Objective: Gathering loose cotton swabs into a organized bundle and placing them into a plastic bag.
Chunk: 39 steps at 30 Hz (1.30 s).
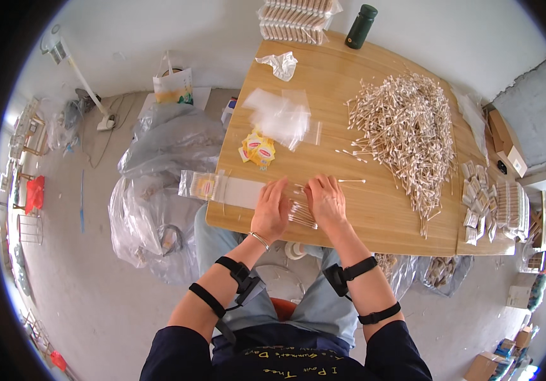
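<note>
While we look down from the head camera, our left hand (pixel 270 208) and right hand (pixel 326 200) lie side by side near the front edge of the wooden table (pixel 374 222), fingers bent down, pressing a small bundle of cotton swabs (pixel 301 214) between them; the bundle lies flat on the wood in the gap between the two hands, touching both. We cannot tell whether either hand's fingers close fully round it.

Just left of our left hand lies a long clear packet (pixel 213 187) with a yellow and red label, jutting over the table edge. Beyond that hand, yellow labels (pixel 257 150) with red ovals sit in a little heap, and past them lie loose clear bags (pixel 280 117). Beyond and to the right of our right hand spreads the big pile of swabs (pixel 406 130), one stray swab (pixel 352 181) just ahead of the fingers. Far to the right lie filled packets (pixel 492 203); at the far edge stand stacked packs (pixel 297 19) and a dark green bottle (pixel 361 26).
</note>
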Each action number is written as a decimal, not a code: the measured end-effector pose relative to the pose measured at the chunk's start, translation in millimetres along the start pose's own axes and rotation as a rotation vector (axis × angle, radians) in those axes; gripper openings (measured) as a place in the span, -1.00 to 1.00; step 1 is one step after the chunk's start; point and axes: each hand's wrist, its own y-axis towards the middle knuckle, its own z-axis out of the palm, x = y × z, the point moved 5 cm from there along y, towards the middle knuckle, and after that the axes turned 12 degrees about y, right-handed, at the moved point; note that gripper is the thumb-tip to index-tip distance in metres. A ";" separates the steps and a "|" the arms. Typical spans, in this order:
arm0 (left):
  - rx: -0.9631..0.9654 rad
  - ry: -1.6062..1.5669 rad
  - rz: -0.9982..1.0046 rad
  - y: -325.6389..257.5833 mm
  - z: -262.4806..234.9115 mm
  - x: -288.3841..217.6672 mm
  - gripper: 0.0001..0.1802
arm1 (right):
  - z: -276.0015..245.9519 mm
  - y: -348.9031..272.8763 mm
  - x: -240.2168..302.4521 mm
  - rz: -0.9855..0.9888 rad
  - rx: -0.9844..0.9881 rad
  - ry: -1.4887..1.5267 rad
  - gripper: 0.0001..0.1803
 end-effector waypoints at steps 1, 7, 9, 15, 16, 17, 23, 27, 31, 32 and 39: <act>-0.016 -0.051 -0.027 0.6 -1.3 2.1 -0.55 | -3.1 -1.5 3.4 -0.024 -0.032 0.010 -0.89; -0.005 -0.229 -0.131 17.6 -13.4 -12.8 -0.82 | -21.9 -18.5 16.7 0.047 -0.023 0.186 -0.91; 0.022 -0.269 -0.180 13.6 -12.9 -16.3 -0.86 | -26.8 -27.5 21.1 0.058 -0.038 0.246 -0.94; 0.130 -0.286 -0.115 -16.1 -12.9 -26.7 -0.91 | -29.0 -74.8 26.8 0.530 0.051 0.804 -0.87; 0.144 -0.275 -0.064 -21.5 -14.7 -31.4 -0.92 | -25.4 -84.5 26.4 0.645 0.106 0.940 -0.83; 0.146 -0.273 -0.062 -25.5 -17.0 -33.4 -0.92 | -26.1 -91.9 27.1 0.645 0.103 0.942 -0.83; 0.027 -0.115 0.226 -49.0 -32.8 -53.9 -0.92 | -25.0 -117.2 34.3 0.784 0.262 1.363 -0.81; 0.170 -0.051 0.137 -62.5 -30.5 -39.4 -0.86 | -38.3 -109.1 11.1 0.665 0.114 1.001 -0.83; 0.779 0.207 0.128 -78.9 -13.9 -37.5 -0.70 | -50.1 -80.5 -0.7 0.486 -0.022 0.613 -0.90; 0.779 0.208 0.126 -78.5 -15.6 -38.1 -0.70 | -47.8 -76.5 -2.2 0.486 -0.020 0.614 -0.90; 0.377 -0.369 -0.247 -60.7 -24.7 -27.9 -0.75 | -47.5 -62.0 31.9 0.264 -0.026 0.548 -0.96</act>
